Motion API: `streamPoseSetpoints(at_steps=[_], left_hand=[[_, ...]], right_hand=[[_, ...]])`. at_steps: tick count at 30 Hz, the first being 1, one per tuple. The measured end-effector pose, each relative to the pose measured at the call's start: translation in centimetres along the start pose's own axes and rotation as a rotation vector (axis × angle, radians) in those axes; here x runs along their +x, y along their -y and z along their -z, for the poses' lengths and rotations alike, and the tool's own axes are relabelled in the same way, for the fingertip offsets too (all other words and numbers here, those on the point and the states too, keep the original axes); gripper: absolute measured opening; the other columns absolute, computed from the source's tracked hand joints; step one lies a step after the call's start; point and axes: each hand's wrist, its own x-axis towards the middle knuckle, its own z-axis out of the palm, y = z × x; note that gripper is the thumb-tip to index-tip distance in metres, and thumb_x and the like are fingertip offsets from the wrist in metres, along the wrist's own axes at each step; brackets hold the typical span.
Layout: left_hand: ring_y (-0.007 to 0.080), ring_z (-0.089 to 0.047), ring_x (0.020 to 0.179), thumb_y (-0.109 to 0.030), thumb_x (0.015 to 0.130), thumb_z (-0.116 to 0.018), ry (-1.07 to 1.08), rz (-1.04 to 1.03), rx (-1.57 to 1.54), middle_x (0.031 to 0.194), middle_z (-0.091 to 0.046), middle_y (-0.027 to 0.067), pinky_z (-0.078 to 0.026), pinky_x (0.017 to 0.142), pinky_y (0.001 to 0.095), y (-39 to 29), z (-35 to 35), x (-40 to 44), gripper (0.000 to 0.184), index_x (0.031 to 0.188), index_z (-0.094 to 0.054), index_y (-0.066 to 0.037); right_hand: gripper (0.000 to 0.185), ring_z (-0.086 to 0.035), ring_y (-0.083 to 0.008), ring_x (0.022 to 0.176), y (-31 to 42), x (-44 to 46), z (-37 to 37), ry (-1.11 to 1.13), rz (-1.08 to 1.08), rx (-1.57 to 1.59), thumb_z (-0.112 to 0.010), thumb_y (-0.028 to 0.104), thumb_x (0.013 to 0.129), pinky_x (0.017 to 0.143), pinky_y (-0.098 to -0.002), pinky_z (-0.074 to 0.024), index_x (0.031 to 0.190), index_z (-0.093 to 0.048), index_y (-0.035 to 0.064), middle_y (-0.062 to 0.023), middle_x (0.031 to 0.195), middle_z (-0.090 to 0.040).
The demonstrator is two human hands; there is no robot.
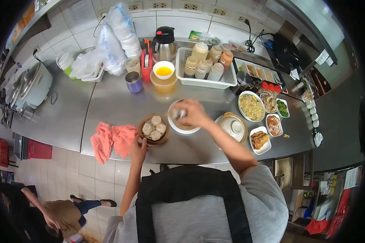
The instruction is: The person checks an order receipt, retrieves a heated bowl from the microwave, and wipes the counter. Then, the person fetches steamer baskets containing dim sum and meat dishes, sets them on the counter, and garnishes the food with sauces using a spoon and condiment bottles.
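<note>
Dumplings [154, 128] sit in the bamboo steamer [161, 141] on our desk [113, 103], left of our right hand [194, 114], which curls over the white plate [190, 131]; our nearer left hand [138, 151] touches the steamer's side. We cannot tell what either hand grips.

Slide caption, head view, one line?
Left hand at a bamboo basket of dumplings, right hand over a white plate.
</note>
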Motion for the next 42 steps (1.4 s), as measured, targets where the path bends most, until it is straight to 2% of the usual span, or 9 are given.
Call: streamPoseSetpoints(at_steps=[4, 8, 14, 15, 18, 25, 30, 34, 42], left_hand=[[0.0161, -0.060, 0.044, -0.021, 0.090, -0.062, -0.101, 0.005, 0.051, 0.063, -0.063, 0.0094, -0.046, 0.041, 0.0272, -0.1, -1.1, 0.1, 0.041, 0.122, -0.054, 0.003], [0.0181, -0.061, 0.044, -0.019, 0.085, -0.064, -0.169, 0.083, 0.051, 0.058, -0.063, 0.0110, -0.048, 0.043, 0.0302, -2.2, -1.5, 0.1, 0.037, 0.112, -0.058, 0.005], [0.0173, -0.059, 0.042, -0.012, 0.080, -0.063, -0.224, 0.067, 0.001, 0.063, -0.061, 0.0099, -0.046, 0.036, 0.0287, -2.3, -1.6, 1.2, 0.025, 0.096, -0.057, 0.007], [0.0174, -0.059, 0.042, -0.010, 0.080, -0.062, -0.227, 0.076, -0.001, 0.063, -0.061, 0.0100, -0.046, 0.037, 0.0289, -2.5, -1.6, 1.3, 0.025, 0.097, -0.057, 0.007], [0.0160, -0.058, 0.041, -0.009, 0.079, -0.062, -0.223, 0.145, 0.014, 0.062, -0.061, 0.0092, -0.044, 0.034, 0.0270, -3.1, -1.3, 1.4, 0.021, 0.092, -0.057, 0.007], [0.0148, -0.057, 0.040, -0.010, 0.078, -0.064, -0.199, 0.131, -0.037, 0.058, -0.059, 0.0072, -0.044, 0.034, 0.0264, -5.0, -0.5, 1.5, 0.017, 0.087, -0.059, 0.003], [0.0166, -0.061, 0.043, -0.015, 0.079, -0.065, -0.057, 0.020, 0.078, 0.059, -0.063, 0.0110, -0.047, 0.039, 0.0270, -12.9, -1.2, 3.0, 0.030, 0.100, -0.063, 0.006], [0.0182, -0.065, 0.048, -0.020, 0.079, -0.065, 0.154, -0.185, 0.127, 0.061, -0.066, 0.0152, -0.052, 0.045, 0.0287, -17.1, -4.1, 6.6, 0.037, 0.105, -0.064, 0.006], [0.0182, -0.066, 0.048, -0.023, 0.080, -0.064, 0.430, -0.161, 0.236, 0.059, -0.065, 0.0145, -0.052, 0.047, 0.0287, -15.6, -10.2, 11.1, 0.037, 0.104, -0.063, 0.005]], right_hand=[[0.053, -0.065, -0.0313, 0.097, -8.1, 2.6, 6.4, -0.299, -0.118, 0.317, -0.084, 0.014, 0.062, 0.087, -0.0390, -0.0516, 0.111, -0.067, 0.0072, -0.0155, 0.104, -0.069], [0.057, -0.063, -0.0358, 0.098, -16.2, 4.7, 9.6, -0.827, -0.197, -0.396, -0.082, 0.018, 0.067, 0.083, -0.0423, -0.0508, 0.117, -0.059, 0.0048, -0.0174, 0.106, -0.066], [0.063, -0.063, -0.0385, 0.095, -24.8, 5.9, 7.8, -0.724, -0.642, -0.095, -0.082, 0.026, 0.068, 0.084, -0.0421, -0.0501, 0.119, -0.056, -0.0006, -0.0184, 0.103, -0.067], [0.072, -0.051, -0.0372, 0.117, -25.3, 6.2, 8.1, -0.527, -0.676, 0.113, -0.082, 0.024, 0.068, 0.102, -0.0473, -0.0358, 0.123, -0.047, -0.0061, -0.0236, 0.117, -0.058], [0.082, -0.043, -0.0414, 0.123, -23.1, 4.9, 5.8, -0.733, -0.702, -0.162, -0.080, 0.022, 0.070, 0.102, -0.0466, -0.0367, 0.132, -0.036, -0.0094, -0.0276, 0.130, -0.046], [0.042, -0.051, -0.0394, 0.112, -8.1, -3.0, 3.3, -0.450, -0.100, 0.102, -0.064, 0.009, 0.083, 0.097, -0.0428, -0.0422, 0.123, -0.055, 0.0045, -0.0224, 0.119, -0.053], [0.030, -0.059, -0.0386, 0.096, -4.0, -5.6, 0.4, -0.122, -0.177, 0.522, -0.053, 0.014, 0.092, 0.091, -0.0409, -0.0459, 0.118, -0.057, -0.0007, -0.0217, 0.109, -0.060], [0.034, -0.057, -0.0397, 0.101, -4.8, -6.0, -0.8, -0.409, -0.100, 0.368, -0.046, 0.010, 0.092, 0.090, -0.0436, -0.0449, 0.123, -0.055, -0.0024, -0.0239, 0.114, -0.060], [0.047, -0.054, -0.0439, 0.108, -8.5, -8.5, -3.2, -0.304, -0.395, 0.199, -0.042, 0.010, 0.089, 0.096, -0.0455, -0.0417, 0.133, -0.042, -0.0088, -0.0330, 0.115, -0.056]])
